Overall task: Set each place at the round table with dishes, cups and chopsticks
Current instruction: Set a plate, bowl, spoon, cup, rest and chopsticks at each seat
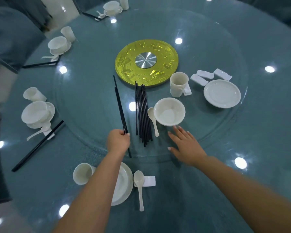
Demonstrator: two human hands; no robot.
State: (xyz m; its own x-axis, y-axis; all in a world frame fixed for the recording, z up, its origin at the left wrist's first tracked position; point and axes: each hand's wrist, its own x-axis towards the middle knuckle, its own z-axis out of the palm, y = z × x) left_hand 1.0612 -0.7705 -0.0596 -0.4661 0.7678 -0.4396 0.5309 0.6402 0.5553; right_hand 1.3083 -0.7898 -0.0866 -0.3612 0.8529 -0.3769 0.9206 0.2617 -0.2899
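Two bare forearms reach forward from the bottom edge over a round table (242,190) covered in blue-green cloth, with a glass turntable (84,91) on top. Nearest the person lies one place setting: a white plate (124,182) partly hidden under the left arm, a cup (81,173) tipped on its side to its left, and a white spoon (139,185) whose bowl rests beside a small white chopstick rest (149,181).

Left hand (118,140) is closed around the near end of a pair of black chopsticks (119,105), which point away toward the table's centre. Right hand (185,145) is open, fingers spread, palm down over the glass, holding nothing; its fingertips are just short of a white bowl (169,111).

Between the hands lies a loose bundle of black chopsticks (142,111), with a second spoon (154,120) between that bundle and the bowl. Farther right are a stack of cups (178,84), several white rests (205,76) and a flat plate (222,93). A round yellow disc (146,63) with a silver hub marks the centre.

Along the left rim, three more settings show, each with a bowl on a plate, a cup, a spoon and chopsticks; the nearest of them (38,113) has its chopsticks propped on a rest.
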